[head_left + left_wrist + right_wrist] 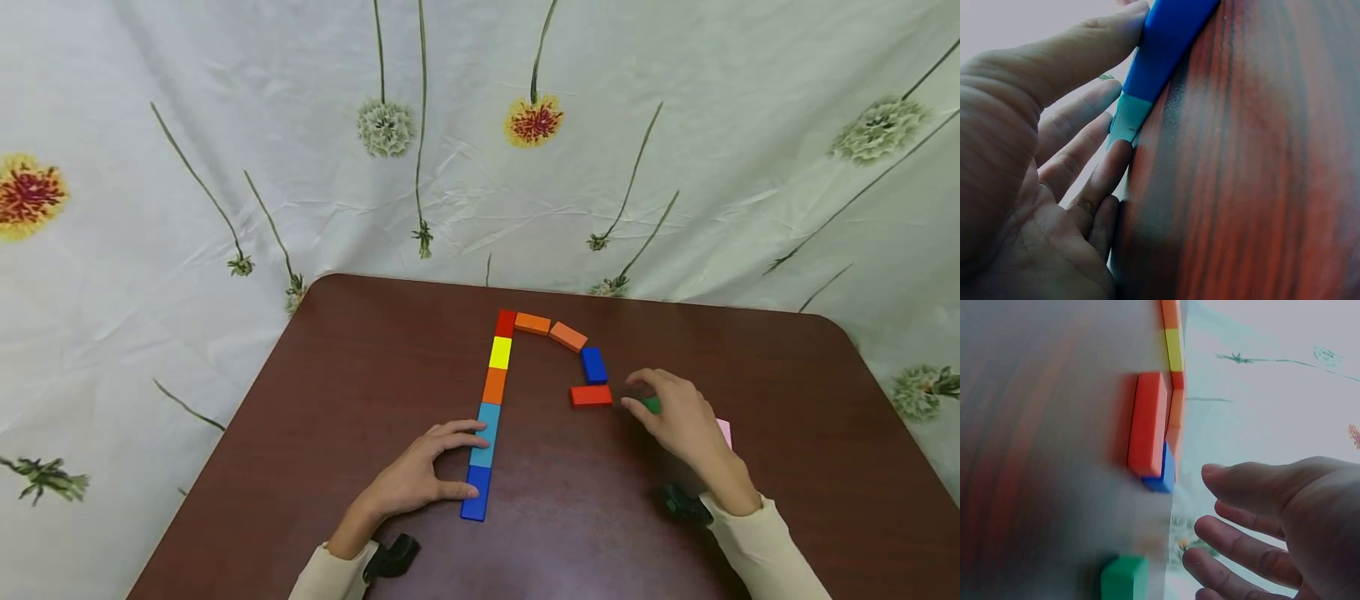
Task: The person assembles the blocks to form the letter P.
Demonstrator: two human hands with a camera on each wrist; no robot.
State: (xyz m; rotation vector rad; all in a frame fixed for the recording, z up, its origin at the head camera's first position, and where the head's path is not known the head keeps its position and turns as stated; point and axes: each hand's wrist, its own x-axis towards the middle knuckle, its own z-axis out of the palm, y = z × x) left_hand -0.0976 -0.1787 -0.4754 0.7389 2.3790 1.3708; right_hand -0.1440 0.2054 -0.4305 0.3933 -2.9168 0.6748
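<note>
My left hand [412, 475] lies along a straight row of blocks on the table. Its fingertips touch the light blue part [487, 427] of the row, and its thumb rests on the dark blue block [476, 493] at the near end. My right hand [678, 412] hovers with parted fingers and nothing between them. Below it a green block [1124, 578] stands on the table, mostly hidden by the hand in the head view. Just left of that hand lies a red block [591, 396], beside another blue block [594, 365].
Orange [494, 386], yellow [500, 352] and dark red [506, 322] blocks continue the row to its far end. Two orange blocks [532, 323] curve right from there. A pink block [724, 432] shows behind the right wrist. A flowered cloth [465, 167] hangs behind the brown table [360, 350].
</note>
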